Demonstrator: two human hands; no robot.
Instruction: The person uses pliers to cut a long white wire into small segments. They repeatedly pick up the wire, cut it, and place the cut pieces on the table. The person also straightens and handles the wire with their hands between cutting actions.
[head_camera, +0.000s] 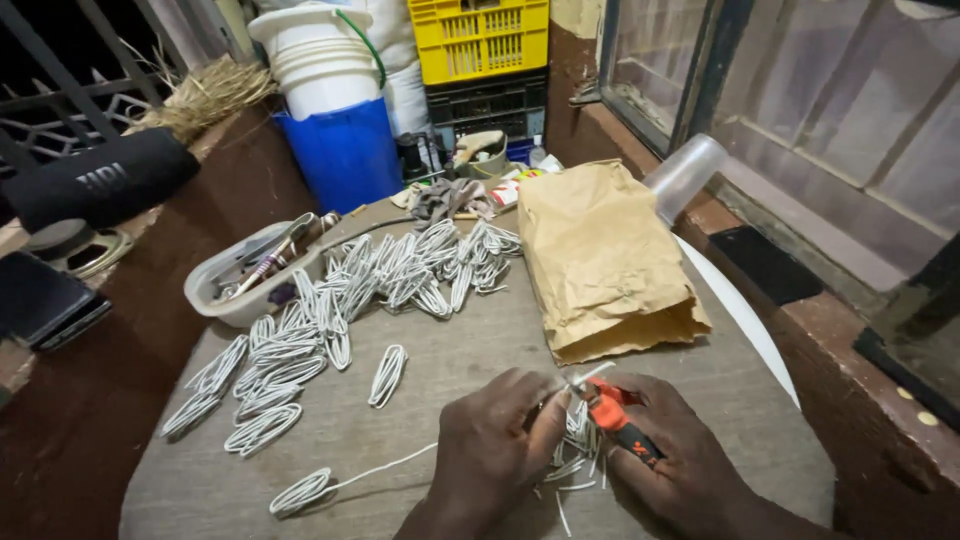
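Two hands work close together at the near edge of the round surface (450, 390). The left hand (490, 450) pinches a thin white wire (590, 376) between thumb and fingers, its grip clenched on the strand. The right hand (680, 460) is closed around an orange-handled cutter (615, 415) whose tip meets that wire. Short white offcuts (575, 470) lie beneath both hands. Farther off, many coiled white wire bundles (330, 330) spread across the surface, beside a brown paper bag (600, 260) and a plastic tub (235, 290).

brown paper bag (603, 262); yellow crate (479, 38); blue bucket (345, 152); white tub (240, 281); black speaker (100, 180); clear plastic cup (685, 176)
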